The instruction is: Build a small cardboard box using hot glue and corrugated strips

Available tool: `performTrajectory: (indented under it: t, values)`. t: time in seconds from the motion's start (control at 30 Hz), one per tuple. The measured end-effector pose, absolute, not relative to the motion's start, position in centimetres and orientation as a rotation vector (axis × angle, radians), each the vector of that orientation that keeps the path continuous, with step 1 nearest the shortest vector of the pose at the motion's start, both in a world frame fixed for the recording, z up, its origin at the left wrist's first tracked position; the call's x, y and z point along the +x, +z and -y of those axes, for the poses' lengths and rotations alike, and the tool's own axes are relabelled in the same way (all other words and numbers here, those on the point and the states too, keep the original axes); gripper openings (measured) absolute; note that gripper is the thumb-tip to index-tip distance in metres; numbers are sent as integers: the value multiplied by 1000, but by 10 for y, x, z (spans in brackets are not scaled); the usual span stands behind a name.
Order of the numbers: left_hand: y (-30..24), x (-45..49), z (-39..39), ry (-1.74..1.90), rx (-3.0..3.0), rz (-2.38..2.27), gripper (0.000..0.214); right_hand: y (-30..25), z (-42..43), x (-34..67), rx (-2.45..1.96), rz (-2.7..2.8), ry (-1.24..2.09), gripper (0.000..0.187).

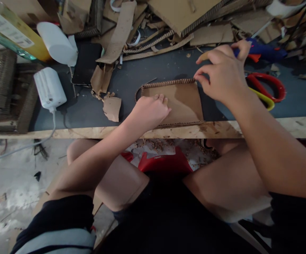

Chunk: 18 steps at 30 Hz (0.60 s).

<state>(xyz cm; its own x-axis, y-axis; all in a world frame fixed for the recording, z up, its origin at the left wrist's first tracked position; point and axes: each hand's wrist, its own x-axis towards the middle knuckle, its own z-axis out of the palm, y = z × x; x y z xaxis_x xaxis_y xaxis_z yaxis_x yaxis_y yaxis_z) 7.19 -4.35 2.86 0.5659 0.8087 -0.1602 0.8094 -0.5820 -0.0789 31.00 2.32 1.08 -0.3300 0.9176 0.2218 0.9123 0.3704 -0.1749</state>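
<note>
A flat brown cardboard panel (184,102) lies on the dark table top, edged by a thin corrugated cardboard strip (166,83) along its far side and round its left corner. My left hand (149,111) rests on the panel's left part with its fingers curled under, pressing it down. My right hand (223,76) is at the panel's far right corner, thumb and fingertips pinched on the end of the strip. Nothing else shows in either hand.
Red-and-yellow scissors (268,90) and a blue glue gun (264,51) lie right of my right hand. A white charger (49,88) with a cable, a black phone (85,63), a white bottle (57,44) and torn cardboard scraps (112,107) are to the left. Cardboard offcuts (153,46) pile at the back. The wooden table edge (89,132) runs in front.
</note>
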Motion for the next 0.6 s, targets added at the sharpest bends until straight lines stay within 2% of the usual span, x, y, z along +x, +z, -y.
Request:
performTrajectory:
  t: [0.3,0.6]
  values:
    - [30,71,45,-351,2820,-1423,50,7,-23,309,-1641,2349,2,33]
    - [29,72,45,-317,2790,-1424,47,8,-22,304,-1704,2338,16,27]
